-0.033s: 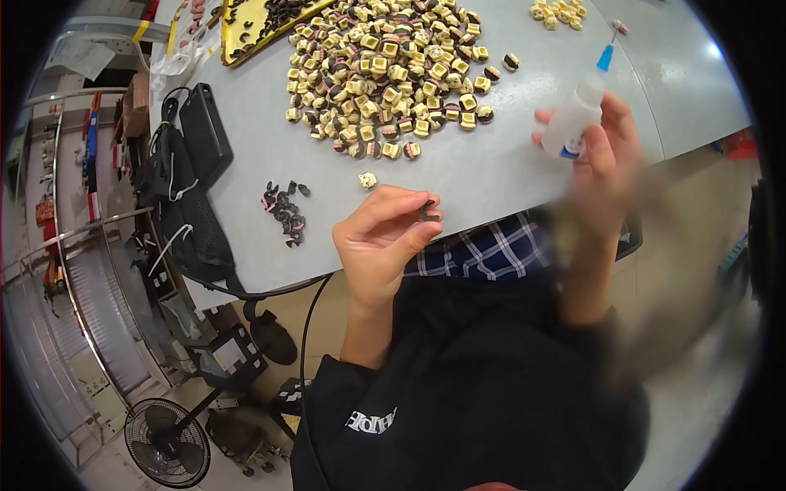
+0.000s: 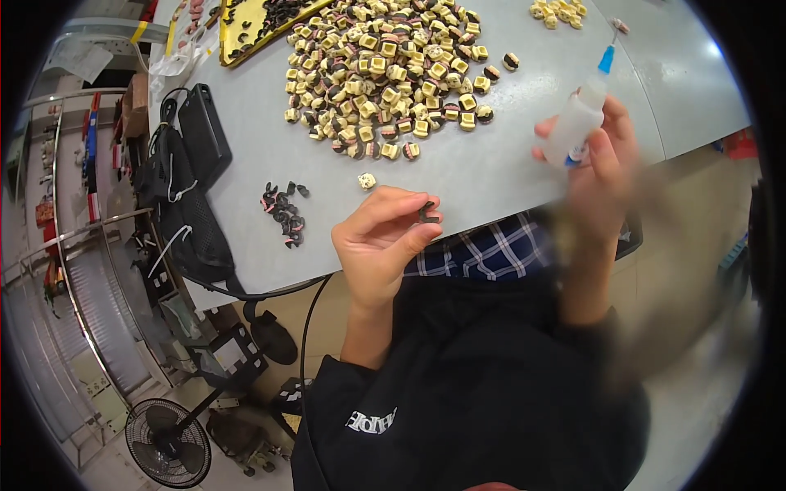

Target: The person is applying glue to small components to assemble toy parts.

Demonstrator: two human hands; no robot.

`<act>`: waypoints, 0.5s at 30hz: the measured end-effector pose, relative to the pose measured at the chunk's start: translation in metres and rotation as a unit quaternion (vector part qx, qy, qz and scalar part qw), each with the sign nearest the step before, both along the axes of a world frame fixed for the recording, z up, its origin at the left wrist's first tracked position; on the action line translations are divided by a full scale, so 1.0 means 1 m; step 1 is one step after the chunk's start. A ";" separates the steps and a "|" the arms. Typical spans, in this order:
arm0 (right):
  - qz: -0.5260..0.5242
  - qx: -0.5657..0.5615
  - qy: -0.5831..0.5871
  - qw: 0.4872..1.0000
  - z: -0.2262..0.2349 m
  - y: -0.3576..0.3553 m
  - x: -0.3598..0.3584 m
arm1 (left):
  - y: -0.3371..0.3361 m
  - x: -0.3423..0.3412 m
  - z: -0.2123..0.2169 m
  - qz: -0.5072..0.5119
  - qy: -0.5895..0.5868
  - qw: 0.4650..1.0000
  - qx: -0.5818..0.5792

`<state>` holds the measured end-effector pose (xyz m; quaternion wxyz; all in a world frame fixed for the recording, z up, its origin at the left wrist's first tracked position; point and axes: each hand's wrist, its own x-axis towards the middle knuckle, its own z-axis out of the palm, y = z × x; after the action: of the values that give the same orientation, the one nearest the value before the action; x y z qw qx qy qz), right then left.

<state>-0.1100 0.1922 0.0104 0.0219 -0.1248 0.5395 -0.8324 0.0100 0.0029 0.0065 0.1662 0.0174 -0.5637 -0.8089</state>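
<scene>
The desk [image 2: 491, 168] left a passage between heap [image 2: 385, 74] and bottle [image 2: 573, 129] toward its near edge; a black box [image 2: 205, 135] obstructed its left edge.

Grey table [image 2: 491, 184]: bore, at centre, one large heap [image 2: 385, 74] of cream, pink and dark pieces; nearer, one speckled cream piece [image 2: 367, 181]; to the left, a small pile of dark curved pieces [image 2: 288, 219] and one black box [image 2: 205, 135]; farther off, one yellow tray [image 2: 235, 49] and one pale-yellow cluster [image 2: 559, 13].
</scene>
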 end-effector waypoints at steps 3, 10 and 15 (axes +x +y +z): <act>0.138 -0.147 -0.063 0.977 -0.004 -0.001 0.004 | 0.001 -0.002 0.001 0.018 -0.008 1.000 0.012; 0.096 -0.234 -0.165 0.953 -0.005 -0.028 0.013 | 0.006 -0.006 0.003 0.071 -0.049 0.995 0.042; 0.081 -0.233 -0.167 0.954 -0.006 -0.034 0.016 | 0.004 -0.007 0.001 0.064 -0.035 0.997 0.018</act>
<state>-0.0937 0.1586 0.0040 0.1495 -0.0286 0.3069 -0.9395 0.0033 0.0072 0.0079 0.1970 0.0846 -0.5525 -0.8055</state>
